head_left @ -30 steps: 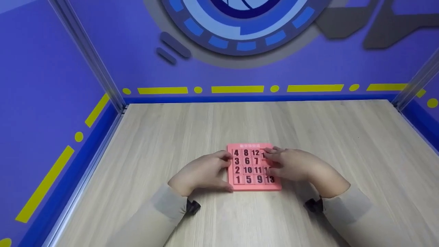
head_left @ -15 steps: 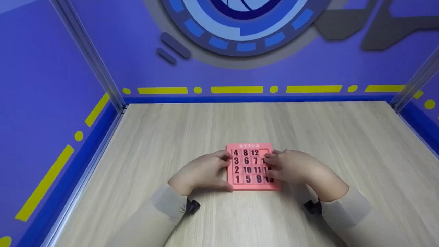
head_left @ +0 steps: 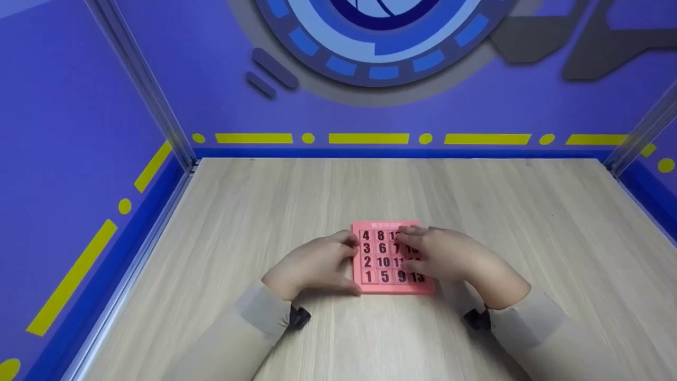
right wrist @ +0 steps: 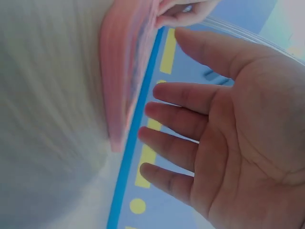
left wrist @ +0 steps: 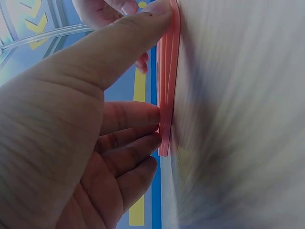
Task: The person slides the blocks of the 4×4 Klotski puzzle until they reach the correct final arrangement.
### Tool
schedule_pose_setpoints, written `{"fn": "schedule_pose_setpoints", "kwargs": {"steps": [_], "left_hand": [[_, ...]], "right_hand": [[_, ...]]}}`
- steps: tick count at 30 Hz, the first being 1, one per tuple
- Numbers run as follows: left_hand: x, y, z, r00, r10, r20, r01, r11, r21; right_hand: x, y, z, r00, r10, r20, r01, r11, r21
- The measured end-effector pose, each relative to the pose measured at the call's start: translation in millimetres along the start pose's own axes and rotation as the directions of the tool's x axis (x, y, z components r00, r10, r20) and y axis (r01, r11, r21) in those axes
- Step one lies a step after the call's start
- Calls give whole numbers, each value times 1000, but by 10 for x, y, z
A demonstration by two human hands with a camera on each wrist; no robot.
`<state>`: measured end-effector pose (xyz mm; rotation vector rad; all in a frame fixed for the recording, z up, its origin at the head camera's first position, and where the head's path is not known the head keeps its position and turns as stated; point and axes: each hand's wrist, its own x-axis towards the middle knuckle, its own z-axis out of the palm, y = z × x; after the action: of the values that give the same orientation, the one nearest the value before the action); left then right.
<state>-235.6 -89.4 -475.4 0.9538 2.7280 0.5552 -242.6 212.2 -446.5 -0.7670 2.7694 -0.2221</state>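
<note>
A pink number slide puzzle (head_left: 391, 289) lies flat on the table, its dark-numbered tiles set in a raised frame. My left hand (head_left: 317, 264) rests at its left edge. In the left wrist view, the thumb (left wrist: 138, 33) lies at one end of the puzzle's side (left wrist: 167, 95) and relaxed fingers (left wrist: 133, 117) touch along it. Over the puzzle's right part is my right hand (head_left: 447, 254), hiding the top right corner and part of the 12 tile. The right wrist view shows the right hand's fingers (right wrist: 176, 138) spread and nearly straight, with nothing between them.
The wood-grain table (head_left: 280, 201) extends around the puzzle on all sides. A blue-purple back wall (head_left: 370, 119) with yellow dashes stands behind it, and a left side wall (head_left: 79, 137) closes that side. Both sleeved forearms reach in from the near edge.
A right-column tile slid toward the near side, showing a gap at top right half a second ago. The right hand then moved left over the 12 tile. The left hand stayed put.
</note>
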Motion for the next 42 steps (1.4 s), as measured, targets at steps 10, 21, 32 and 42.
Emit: {"fn": "schedule_pose_setpoints", "kwargs": {"steps": [10,21,32,42], "left_hand": [[60,70,12,999,29,22,-29,1000,5],[23,27,-8,1000,11,11,-11,1000,7],[-18,-6,-4,1000,10,-1,-10,1000,-7],[-28,-2,-5,1000,-10,12,10,1000,-24]], "right_hand": [[75,1,71,997,46,58,-48,998,39],[79,14,8,997,67,44,-69,997,44],[79,-11,-36,988,147,42,-147,989,-3],[102,11,-6,996,85,-31,-86,995,-44]]}}
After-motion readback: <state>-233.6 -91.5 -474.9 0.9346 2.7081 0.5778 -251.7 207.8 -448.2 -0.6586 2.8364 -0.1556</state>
